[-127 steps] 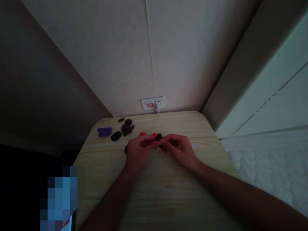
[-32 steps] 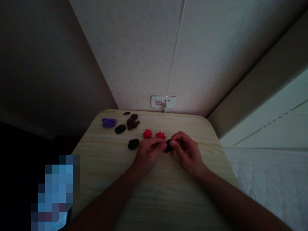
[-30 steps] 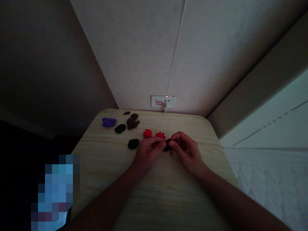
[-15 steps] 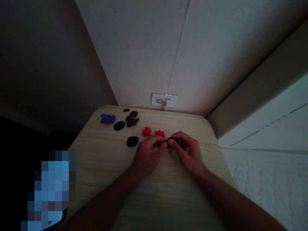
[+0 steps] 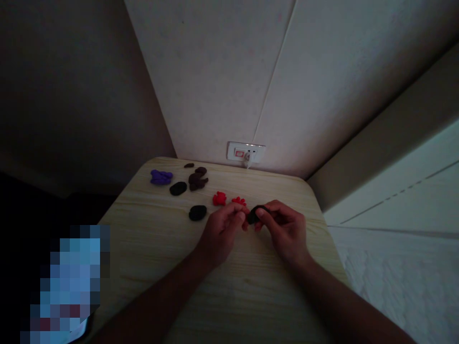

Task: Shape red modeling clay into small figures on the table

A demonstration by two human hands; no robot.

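Observation:
My right hand (image 5: 283, 230) pinches a black modelling clay lump (image 5: 255, 215) between thumb and fingers. My left hand (image 5: 222, 234) has its fingertips pressed against the lump's left end, and a little red clay shows below them. Just beyond my left hand lie two red clay pieces (image 5: 219, 198) (image 5: 238, 201). A flat black clay disc (image 5: 197, 212) sits left of that hand. Further back are another black disc (image 5: 178, 188), a dark brown clay clump (image 5: 197, 180), a small brown piece (image 5: 189, 165) and a purple clay piece (image 5: 161, 177).
All of this lies on a light wood-grain table (image 5: 244, 296) with rounded corners, set against a wall with a white wall socket (image 5: 245, 152) and a plugged-in cord. A pale quilted bed surface (image 5: 394, 286) lies right. A pixelated blue patch (image 5: 68, 282) covers the lower left.
The view has tilted slightly and shifted the scene. My hands have drawn a little apart, with the right hand further right, and the black lump stays in its fingers.

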